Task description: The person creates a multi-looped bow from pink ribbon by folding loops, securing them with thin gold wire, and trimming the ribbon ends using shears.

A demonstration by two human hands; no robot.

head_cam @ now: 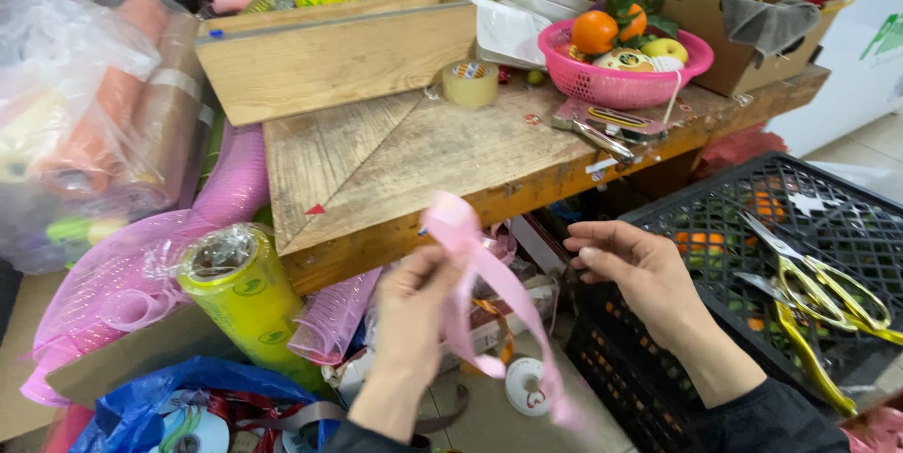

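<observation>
The left hand point(414, 307) is pinching a pink ribbon point(470, 255) in front of the wooden tabletop point(423, 152), its grip closed on a loop near the top while the tail is trailing down past the wrist. The right hand point(640, 270) is hovering beside it, fingers loosely apart and seemingly empty. Keeping the loop flat between thumb and finger is helping it hold shape. Gold scissors point(818, 293) are lying on the black crate point(828, 218) nearby.

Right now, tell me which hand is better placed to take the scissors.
Right. The right hand is empty, open and nearest the scissors on the black crate; the left hand is pinching the pink ribbon.
</observation>
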